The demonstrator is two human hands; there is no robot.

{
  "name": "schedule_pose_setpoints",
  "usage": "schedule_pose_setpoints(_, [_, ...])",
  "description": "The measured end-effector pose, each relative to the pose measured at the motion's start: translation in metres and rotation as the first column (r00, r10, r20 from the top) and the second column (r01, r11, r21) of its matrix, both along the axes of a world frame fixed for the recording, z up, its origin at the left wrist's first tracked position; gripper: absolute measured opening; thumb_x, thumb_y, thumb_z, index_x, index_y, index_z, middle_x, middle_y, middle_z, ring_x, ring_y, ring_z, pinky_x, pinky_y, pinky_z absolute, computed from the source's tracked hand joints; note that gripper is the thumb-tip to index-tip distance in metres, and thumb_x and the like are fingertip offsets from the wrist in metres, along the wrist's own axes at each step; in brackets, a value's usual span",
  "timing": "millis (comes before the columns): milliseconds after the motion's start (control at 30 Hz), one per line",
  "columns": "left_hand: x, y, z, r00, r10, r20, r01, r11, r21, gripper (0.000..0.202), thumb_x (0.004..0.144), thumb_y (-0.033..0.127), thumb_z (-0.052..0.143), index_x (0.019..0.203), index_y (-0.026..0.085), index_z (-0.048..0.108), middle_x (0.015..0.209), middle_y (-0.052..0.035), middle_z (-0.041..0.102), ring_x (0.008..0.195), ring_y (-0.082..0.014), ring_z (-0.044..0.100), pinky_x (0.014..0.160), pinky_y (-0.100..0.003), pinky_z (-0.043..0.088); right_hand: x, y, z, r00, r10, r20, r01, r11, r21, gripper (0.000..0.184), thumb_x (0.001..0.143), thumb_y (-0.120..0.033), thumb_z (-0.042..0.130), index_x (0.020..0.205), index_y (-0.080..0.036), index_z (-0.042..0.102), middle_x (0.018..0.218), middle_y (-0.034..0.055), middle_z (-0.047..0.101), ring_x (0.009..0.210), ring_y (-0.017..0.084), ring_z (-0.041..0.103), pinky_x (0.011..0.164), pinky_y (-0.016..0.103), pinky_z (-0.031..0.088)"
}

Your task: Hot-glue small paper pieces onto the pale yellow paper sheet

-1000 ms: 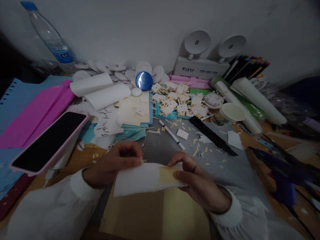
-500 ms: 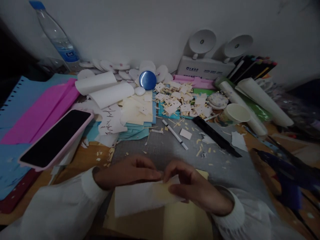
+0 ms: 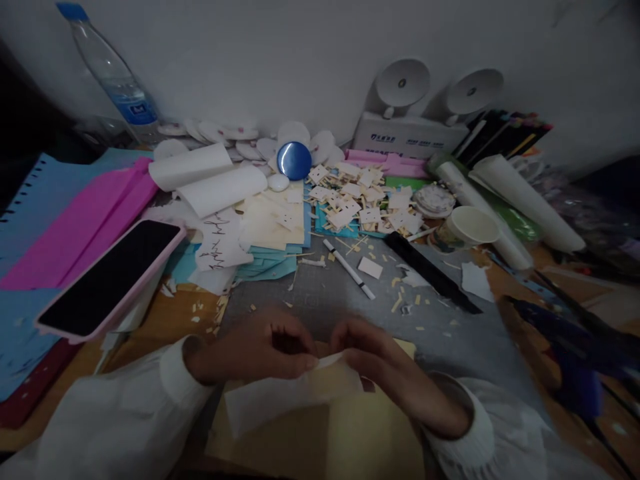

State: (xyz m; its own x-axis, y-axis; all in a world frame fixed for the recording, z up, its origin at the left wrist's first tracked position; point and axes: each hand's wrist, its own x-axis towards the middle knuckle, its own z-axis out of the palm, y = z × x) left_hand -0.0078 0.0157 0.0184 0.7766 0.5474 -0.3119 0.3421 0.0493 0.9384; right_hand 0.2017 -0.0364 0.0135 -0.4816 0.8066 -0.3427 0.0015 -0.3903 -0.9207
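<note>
Both hands meet at the upper edge of a white, partly see-through strip of paper. My left hand pinches that edge between thumb and fingers, slightly blurred. My right hand has its thumb and curled fingers closed on the strip's right end. A yellowish area shows on or through the strip near the right thumb. Beneath it lies a tan sheet or board on the grey mat. The far fingertips of both hands are partly hidden.
Beyond the hands lie a white pen, a black bar-shaped tool and paper scraps. Small cut-out pieces pile up near a paper cup. A phone is at left, a blue glue gun at right, a bottle behind.
My right hand has shifted its grip along the strip's upper edge, its fingers now closer together. The strip has tilted and bent a little, its left end swinging slightly lower.
</note>
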Motion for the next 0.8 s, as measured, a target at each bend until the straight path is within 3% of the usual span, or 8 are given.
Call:
schedule_pose_setpoints(133, [-0.001,-0.002,-0.004,1.0,-0.011,-0.008,0.011,0.997,0.083,0.013,0.078,0.022,0.061,0.078,0.013,0.07,0.062,0.002,0.058,0.054,-0.0072,0.043,0.049,-0.017,0.033,-0.004,-0.002,-0.004,0.992,-0.037,0.118,0.028,0.997,0.074,0.033,0.083,-0.049,0.057,0.071,-0.018,0.05,0.062,-0.0054,0.039,0.054,0.008,0.033,0.046,0.022,0.025])
schedule_pose_setpoints(467, [-0.001,0.001,0.003,0.999,0.031,0.013,-0.029,0.996,-0.086,0.03,0.085,0.038,0.055,0.073,0.012,0.064,0.061,0.0018,0.054,0.057,-0.0093,0.045,0.05,-0.019,0.034,0.002,0.0,-0.002,0.99,-0.089,0.109,0.076,0.99,0.122,0.025,0.081,-0.039,0.059,0.07,-0.018,0.051,0.063,-0.0038,0.044,0.057,0.009,0.038,0.05,0.022,0.028])
schedule_pose_setpoints(633, [-0.002,0.002,0.002,1.0,0.013,0.001,-0.013,1.0,-0.008,0.022,0.082,0.032,0.059,0.078,0.013,0.068,0.071,-0.0022,0.064,0.064,-0.0119,0.053,0.056,-0.02,0.04,0.004,0.001,0.001,0.987,-0.113,0.11,0.099,0.987,0.127,0.021,0.079,-0.035,0.06,0.07,-0.018,0.052,0.062,-0.0037,0.045,0.056,0.009,0.039,0.049,0.022,0.028])
schedule_pose_setpoints(800, [-0.003,0.003,0.002,1.0,0.011,-0.012,-0.011,0.999,0.032,0.02,0.081,0.03,0.06,0.08,0.013,0.069,0.071,-0.0025,0.065,0.064,-0.0115,0.053,0.055,-0.019,0.039,0.006,0.003,0.004,0.986,-0.126,0.104,0.11,0.983,0.147,0.02,0.079,-0.033,0.061,0.068,-0.018,0.053,0.061,-0.0043,0.045,0.055,0.009,0.039,0.049,0.021,0.028])
